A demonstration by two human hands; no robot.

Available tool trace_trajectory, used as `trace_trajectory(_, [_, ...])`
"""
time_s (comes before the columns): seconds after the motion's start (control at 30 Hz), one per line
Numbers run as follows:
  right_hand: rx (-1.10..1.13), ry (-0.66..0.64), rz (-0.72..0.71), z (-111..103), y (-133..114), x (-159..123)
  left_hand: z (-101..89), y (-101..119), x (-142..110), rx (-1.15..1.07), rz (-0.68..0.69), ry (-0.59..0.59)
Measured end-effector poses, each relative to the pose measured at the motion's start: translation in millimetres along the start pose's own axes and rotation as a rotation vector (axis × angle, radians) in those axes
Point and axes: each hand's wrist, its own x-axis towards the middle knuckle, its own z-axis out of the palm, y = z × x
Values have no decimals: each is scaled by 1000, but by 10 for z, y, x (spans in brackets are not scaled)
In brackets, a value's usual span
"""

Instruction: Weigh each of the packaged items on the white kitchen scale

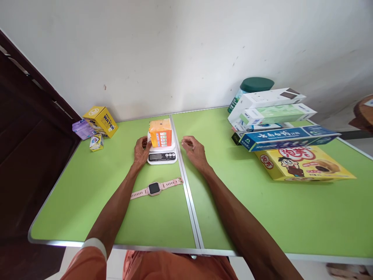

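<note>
An orange plastic-wrapped pack, perhaps tissues, rests on the plate of a white digital kitchen scale. The scale's dark display looks blank. At the scale's left edge is my left hand, loosely curved with thumb and fingers apart; its thumb is close to or touching the scale. My right hand hovers or rests over the table to the right of the scale, fingers loosely bent and holding nothing. Nearer to me, a smartwatch with a pink strap lies flat, its left strap end partly behind my left forearm.
On the green folding table, a yellow box, a purple pack and a small box stand at left. Stacked at right are a toothpaste box, other cartons, a yellow snack box and a green-lidded tub.
</note>
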Motion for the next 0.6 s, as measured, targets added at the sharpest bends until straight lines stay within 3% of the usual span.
trace_trajectory(0.6, [4, 2, 7, 8, -14, 0, -12, 5, 8, 30, 8, 1])
